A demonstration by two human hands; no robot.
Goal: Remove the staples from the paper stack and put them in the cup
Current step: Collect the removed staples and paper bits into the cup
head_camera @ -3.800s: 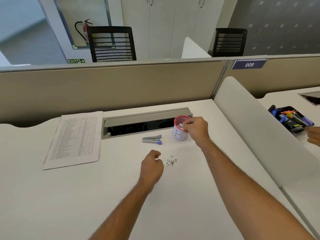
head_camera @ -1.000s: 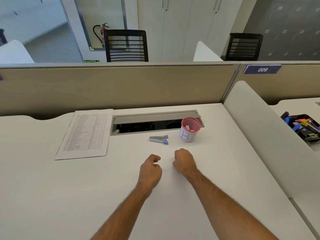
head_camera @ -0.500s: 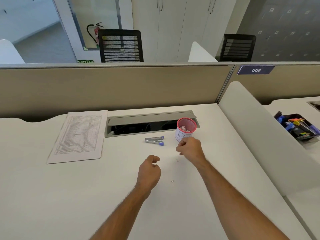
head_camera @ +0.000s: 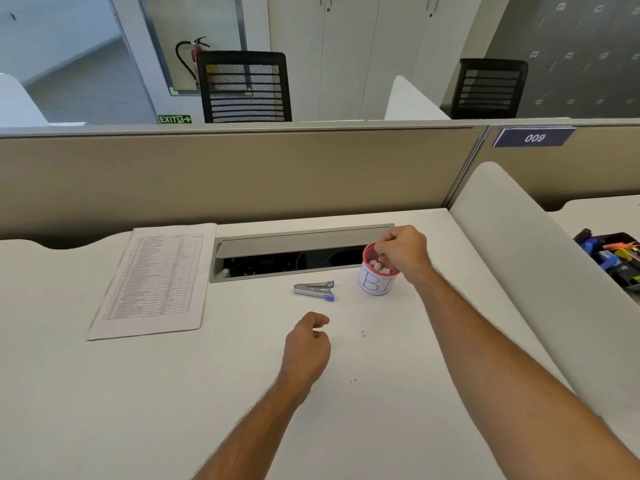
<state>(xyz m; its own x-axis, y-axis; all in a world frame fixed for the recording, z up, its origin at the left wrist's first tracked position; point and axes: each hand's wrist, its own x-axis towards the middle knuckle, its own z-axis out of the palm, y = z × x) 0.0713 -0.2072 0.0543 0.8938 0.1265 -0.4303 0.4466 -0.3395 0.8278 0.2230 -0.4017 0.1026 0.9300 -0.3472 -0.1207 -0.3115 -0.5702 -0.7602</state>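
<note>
White counter (head_camera: 346, 427) carries paper stack (head_camera: 154, 282) at left, staple remover (head_camera: 314, 291) beside the cup (head_camera: 375, 280), loose staples (head_camera: 363, 333), left hand (head_camera: 306, 348) resting on it.

An open-plan office: behind the beige partition (head_camera: 225, 168) stand mesh chairs (head_camera: 246, 88), cabinets (head_camera: 322, 53) and an exit sign (head_camera: 175, 119).

Fingertips of right hand (head_camera: 401, 250) hidden inside cup (head_camera: 375, 284), any staple pinched there too small to tell. Cup's far rim covered. Organizer tray (head_camera: 609, 259) cut off at right edge. Print on paper stack (head_camera: 152, 282) unreadable.
</note>
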